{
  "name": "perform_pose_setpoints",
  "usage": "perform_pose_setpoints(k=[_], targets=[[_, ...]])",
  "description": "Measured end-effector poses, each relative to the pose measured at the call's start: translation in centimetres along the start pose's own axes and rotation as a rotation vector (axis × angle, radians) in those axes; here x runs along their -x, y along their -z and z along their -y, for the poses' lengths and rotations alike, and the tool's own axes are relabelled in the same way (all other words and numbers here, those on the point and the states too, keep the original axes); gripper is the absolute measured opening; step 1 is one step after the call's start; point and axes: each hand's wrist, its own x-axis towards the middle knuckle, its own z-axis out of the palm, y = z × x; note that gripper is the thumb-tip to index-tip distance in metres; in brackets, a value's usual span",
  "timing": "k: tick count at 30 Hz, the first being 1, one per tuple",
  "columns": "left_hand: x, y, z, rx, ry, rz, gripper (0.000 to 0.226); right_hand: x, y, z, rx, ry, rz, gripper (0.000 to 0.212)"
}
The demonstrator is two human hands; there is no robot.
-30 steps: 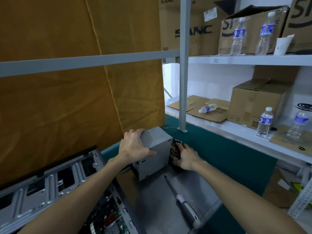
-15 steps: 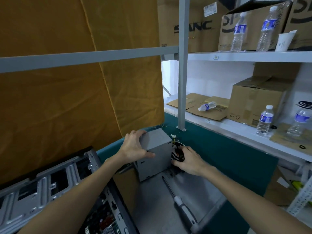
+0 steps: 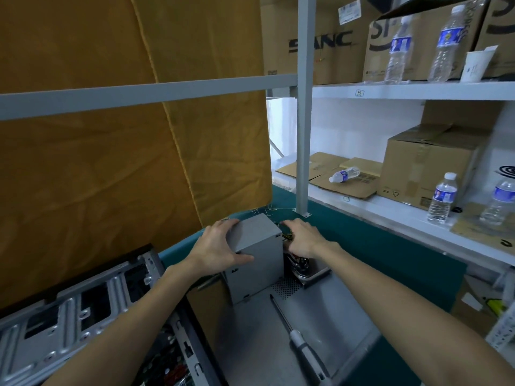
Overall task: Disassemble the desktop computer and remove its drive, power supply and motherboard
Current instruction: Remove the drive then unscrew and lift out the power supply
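At the near left lies the opened computer case [image 3: 83, 316], its metal frame bare and some coloured wiring showing inside near the bottom edge. Just right of it the left hand [image 3: 217, 252] clamps over the top left corner of the grey power supply [image 3: 257, 254], thumb across the near face and fingers wrapped over the far edge. The box stands upright on a loose grey side panel [image 3: 320, 324] that lies on the green surface [image 3: 390, 254], well out of the case. On the box's right side the right hand [image 3: 302, 239] curls over the bundle of cables [image 3: 298, 261] that comes out there; it looks closed on the wires, though the fingertips are hidden behind the box, so the exact hold cannot be told. A screwdriver [image 3: 295, 330] lies on the panel near the box, pointing toward it. Judging from this, the power supply is already freed and is being set down or tidied. The risk is that the upright box (tall and narrow on a smooth sheet) tips or slides when the left hand lets go, especially if the cable bundle tugs it sideways. Trailing wires could also snag the panel's raised edge or drag the screwdriver off toward the near right. On the shelf [image 3: 418, 218] at the far right stand boxes and water bottles, well apart from the work.
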Motion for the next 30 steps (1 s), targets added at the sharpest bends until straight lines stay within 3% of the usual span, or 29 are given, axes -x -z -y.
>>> perform_pose_setpoints(k=[3,6,9,11,15,19,23,25,27,30], targets=[[0.5,-0.1,0.2,0.004,0.013,-0.015,0.111,-1.0,-0.4,1.1,0.135,0.033,-0.085,0.022],[0.7,0.1,0.1,-0.028,0.005,-0.024,0.109,-1.7,-0.3,1.0,0.172,0.055,-0.167,0.030],[0.7,0.1,-0.1,-0.063,-0.001,-0.035,0.108,-2.1,0.4,-0.1,0.101,0.075,-0.286,0.013],[0.7,0.0,-0.2,-0.074,0.001,-0.038,0.109,-2.2,1.1,-0.6,0.119,0.101,-0.343,0.013],[0.3,-0.2,-0.3,-0.067,0.009,-0.026,0.110,-1.3,2.5,-1.5,0.247,0.091,-0.395,0.014],[-0.4,-0.5,-0.6,-0.049,-0.001,-0.014,0.108,0.8,2.8,-3.1,0.198,-0.007,-0.347,0.015],[-0.6,-0.9,-0.8,-0.071,-0.010,-0.005,0.106,3.0,0.8,-4.1,-0.085,-0.073,-0.197,0.028],[-0.6,-1.0,-0.8,-0.072,-0.012,-0.004,0.106,4.2,-1.4,-4.2,-0.230,-0.113,-0.075,0.048],[-0.5,-1.0,-0.8,-0.070,-0.015,-0.002,0.107,5.1,-3.6,-4.2,-0.186,-0.136,0.011,0.077],[-0.3,-1.1,-0.7,-0.081,-0.017,-0.010,0.106,5.1,-5.8,-4.3,0.021,-0.096,-0.097,0.091]])
